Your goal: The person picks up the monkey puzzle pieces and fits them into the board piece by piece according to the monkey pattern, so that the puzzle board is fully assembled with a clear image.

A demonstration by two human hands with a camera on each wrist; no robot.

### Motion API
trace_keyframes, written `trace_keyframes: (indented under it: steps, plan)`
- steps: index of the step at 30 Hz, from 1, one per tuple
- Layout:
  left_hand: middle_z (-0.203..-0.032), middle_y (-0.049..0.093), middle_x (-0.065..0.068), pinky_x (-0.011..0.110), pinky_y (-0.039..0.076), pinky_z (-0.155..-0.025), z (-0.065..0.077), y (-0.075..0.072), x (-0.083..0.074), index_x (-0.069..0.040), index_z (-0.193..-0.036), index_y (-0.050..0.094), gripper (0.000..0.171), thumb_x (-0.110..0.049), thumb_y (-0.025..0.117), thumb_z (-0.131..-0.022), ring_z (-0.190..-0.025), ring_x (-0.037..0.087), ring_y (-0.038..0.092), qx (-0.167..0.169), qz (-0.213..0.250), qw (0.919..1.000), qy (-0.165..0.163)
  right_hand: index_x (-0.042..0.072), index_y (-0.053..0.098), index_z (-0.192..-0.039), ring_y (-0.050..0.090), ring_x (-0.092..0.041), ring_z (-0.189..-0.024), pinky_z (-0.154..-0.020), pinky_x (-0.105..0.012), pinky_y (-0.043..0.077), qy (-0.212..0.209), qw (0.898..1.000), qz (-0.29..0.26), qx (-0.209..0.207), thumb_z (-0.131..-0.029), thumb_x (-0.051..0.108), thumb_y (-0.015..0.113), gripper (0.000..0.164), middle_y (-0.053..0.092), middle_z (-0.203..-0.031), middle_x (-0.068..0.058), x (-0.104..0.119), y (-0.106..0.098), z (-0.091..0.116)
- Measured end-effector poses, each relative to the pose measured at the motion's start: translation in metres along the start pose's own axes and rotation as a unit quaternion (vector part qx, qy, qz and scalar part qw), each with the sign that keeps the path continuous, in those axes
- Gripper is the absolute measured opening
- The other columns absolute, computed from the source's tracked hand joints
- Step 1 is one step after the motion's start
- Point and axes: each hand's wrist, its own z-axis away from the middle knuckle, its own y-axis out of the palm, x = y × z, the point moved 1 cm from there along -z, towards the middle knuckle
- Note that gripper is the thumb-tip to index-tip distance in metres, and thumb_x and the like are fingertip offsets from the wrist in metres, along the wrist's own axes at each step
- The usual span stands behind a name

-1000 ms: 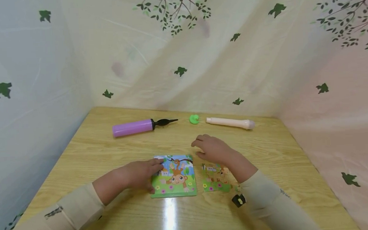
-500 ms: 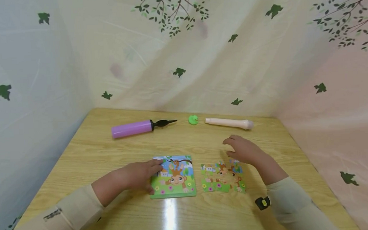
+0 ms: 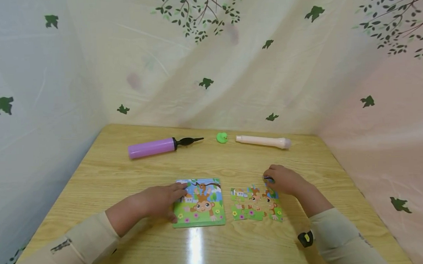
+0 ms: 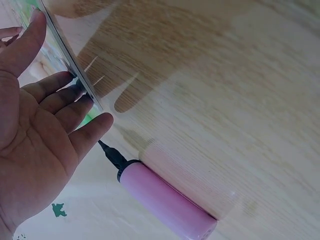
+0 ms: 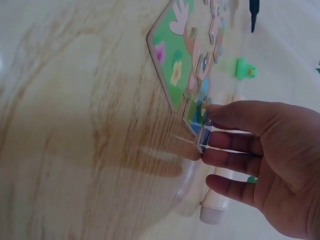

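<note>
My left hand (image 3: 161, 201) lies at the left side of a square monkey picture board (image 3: 201, 206), its fingers over the upper left of the picture and the thumb by the lower left. In the left wrist view the fingertips touch the board's edge (image 4: 75, 65). To the right, loose jigsaw pieces (image 3: 247, 214) lie close together with small gaps, forming a similar monkey scene. My right hand (image 3: 284, 180) is at their top right corner. Thumb and fingers pinch a small blue puzzle piece (image 5: 202, 137) there, partly hidden by the fingers in the head view.
Along the back of the wooden table (image 3: 131, 243) lie a purple hand pump (image 3: 152, 147) with a black nozzle, a green toy duck (image 3: 222, 138) and a pale pink microphone-shaped stick (image 3: 262, 141). A cloth backdrop (image 3: 160, 71) with leaf prints rises behind.
My right hand has moved right from between the board and the pieces, then down to the pieces' top right corner, uncovering the right-hand pieces. The left hand stays in place.
</note>
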Motion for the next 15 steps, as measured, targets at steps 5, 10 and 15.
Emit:
trace_keyframes:
  steps: [5, 10, 15]
  plan:
    - [-0.163, 0.023, 0.001, 0.048, 0.031, -0.118, 0.000, 0.000, 0.001, -0.015, -0.152, 0.037, 0.091, -0.047, 0.079, -0.077, -0.148, 0.028, 0.027, 0.002, -0.005, 1.0000, 0.001, 0.008, 0.069, -0.110, 0.059, -0.019, -0.086, -0.076, -0.040, 0.055, 0.002, 1.000, 0.008, 0.003, -0.092, 0.020, 0.068, 0.021, 0.061, -0.100, -0.003, 0.002, -0.002, -0.001]
    - [-0.163, 0.024, 0.003, 0.048, 0.031, -0.118, 0.000, -0.002, 0.000, -0.013, -0.151, 0.038, 0.089, -0.045, 0.079, -0.078, -0.148, 0.029, 0.027, 0.001, -0.007, 0.9999, 0.007, 0.009, 0.068, -0.110, 0.057, -0.017, -0.083, -0.071, -0.038, 0.053, -0.008, 0.999, 0.037, -0.016, -0.092, 0.024, 0.069, 0.024, 0.060, -0.099, -0.003, 0.003, -0.006, -0.002]
    - [-0.163, 0.024, 0.001, 0.046, 0.030, -0.118, 0.001, -0.002, -0.001, -0.013, -0.151, 0.038, 0.089, -0.045, 0.079, -0.079, -0.148, 0.026, 0.026, 0.003, -0.006, 1.0000, 0.001, 0.006, 0.066, -0.113, 0.055, -0.016, -0.081, -0.068, -0.035, 0.052, -0.031, 0.997, 0.056, -0.039, -0.092, 0.025, 0.069, 0.028, 0.060, -0.101, -0.006, 0.010, -0.016, -0.007]
